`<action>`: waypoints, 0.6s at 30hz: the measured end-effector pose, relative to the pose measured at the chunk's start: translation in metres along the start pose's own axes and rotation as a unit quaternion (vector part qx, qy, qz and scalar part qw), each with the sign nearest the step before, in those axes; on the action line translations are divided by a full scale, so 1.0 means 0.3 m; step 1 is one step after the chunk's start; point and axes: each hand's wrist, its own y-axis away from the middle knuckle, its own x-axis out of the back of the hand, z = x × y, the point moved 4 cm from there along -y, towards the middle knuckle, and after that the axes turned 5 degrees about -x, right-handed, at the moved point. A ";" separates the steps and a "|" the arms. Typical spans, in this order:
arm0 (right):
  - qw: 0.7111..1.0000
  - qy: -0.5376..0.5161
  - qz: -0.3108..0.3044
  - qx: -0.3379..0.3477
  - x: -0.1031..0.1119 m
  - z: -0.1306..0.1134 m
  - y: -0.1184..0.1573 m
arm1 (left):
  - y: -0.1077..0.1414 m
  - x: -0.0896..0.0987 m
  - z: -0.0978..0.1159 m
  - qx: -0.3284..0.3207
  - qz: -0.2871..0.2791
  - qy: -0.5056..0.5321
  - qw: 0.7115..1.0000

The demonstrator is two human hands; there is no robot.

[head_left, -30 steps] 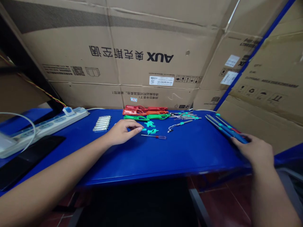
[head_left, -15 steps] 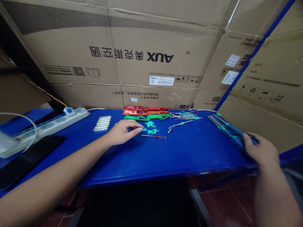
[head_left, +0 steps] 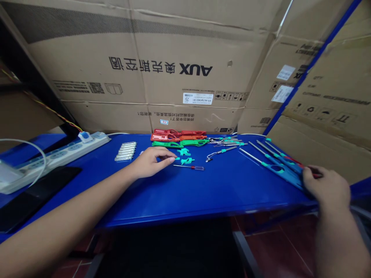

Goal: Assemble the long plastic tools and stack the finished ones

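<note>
Right hand point(head_left: 326, 189) closed on ends of long blue-and-teal metal-and-plastic rods point(head_left: 278, 168), now fanned wider across blue table point(head_left: 220, 193). Left hand point(head_left: 150, 163) open, unmoved, fingertips just beside small teal plastic pieces point(head_left: 184, 152).

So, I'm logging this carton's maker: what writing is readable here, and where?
"AUX": upside down on the cardboard carton.
"奥克斯空调": upside down, beside it.
"25": on the white barcode label.
Other labels and small print: too small to read.
</note>
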 end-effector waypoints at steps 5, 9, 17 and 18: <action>0.985 0.024 0.029 0.166 0.033 -0.092 0.117 | 0.003 0.002 -0.004 0.007 -0.004 -0.002 1.000; 0.984 0.019 0.012 0.176 0.017 -0.106 0.137 | 0.003 -0.002 -0.001 0.002 -0.010 0.000 1.000; 0.980 0.071 -0.146 0.119 0.030 -0.182 0.102 | 0.000 0.001 0.008 -0.005 -0.014 -0.003 1.000; 0.980 0.072 -0.147 0.113 0.035 -0.187 0.105 | 0.000 0.001 0.007 -0.005 -0.014 -0.002 1.000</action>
